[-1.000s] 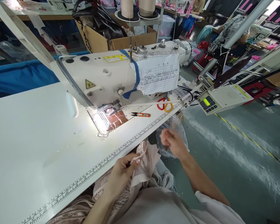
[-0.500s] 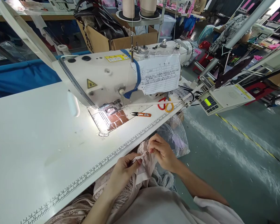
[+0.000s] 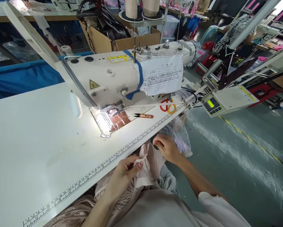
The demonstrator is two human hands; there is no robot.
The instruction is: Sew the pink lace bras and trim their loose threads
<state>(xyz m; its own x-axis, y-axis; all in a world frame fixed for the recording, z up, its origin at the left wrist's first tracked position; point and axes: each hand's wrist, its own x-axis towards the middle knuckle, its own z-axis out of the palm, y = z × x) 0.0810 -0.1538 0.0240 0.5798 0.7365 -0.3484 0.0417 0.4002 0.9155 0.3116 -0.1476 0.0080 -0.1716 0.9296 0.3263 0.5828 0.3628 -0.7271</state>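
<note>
My left hand [image 3: 125,171] pinches the edge of a pale pink lace garment [image 3: 150,170] between thumb and fingers, just below the table's front edge. More of the garment hangs over my lap. My right hand [image 3: 166,148] is up and to the right of the cloth, apart from it, with its fingers curled closed. Whatever lies between those fingertips, if anything, is too small to make out. Beyond my hands, a white sewing machine [image 3: 103,78] stands on the white table [image 3: 61,157]. Orange thread snips [image 3: 143,116] lie near its lit needle area.
Scissors with red and yellow handles [image 3: 171,107] lie beneath a pale tape strip running to the machine. A control panel [image 3: 212,103] juts out at right. A clear plastic bag [image 3: 185,145] hangs below the table edge. Farther back, a person in patterned clothing [image 3: 233,34] is present.
My right hand has moved off the cloth, slightly up and right. My left hand keeps its pinch, and the garment's right part now spreads out more.
</note>
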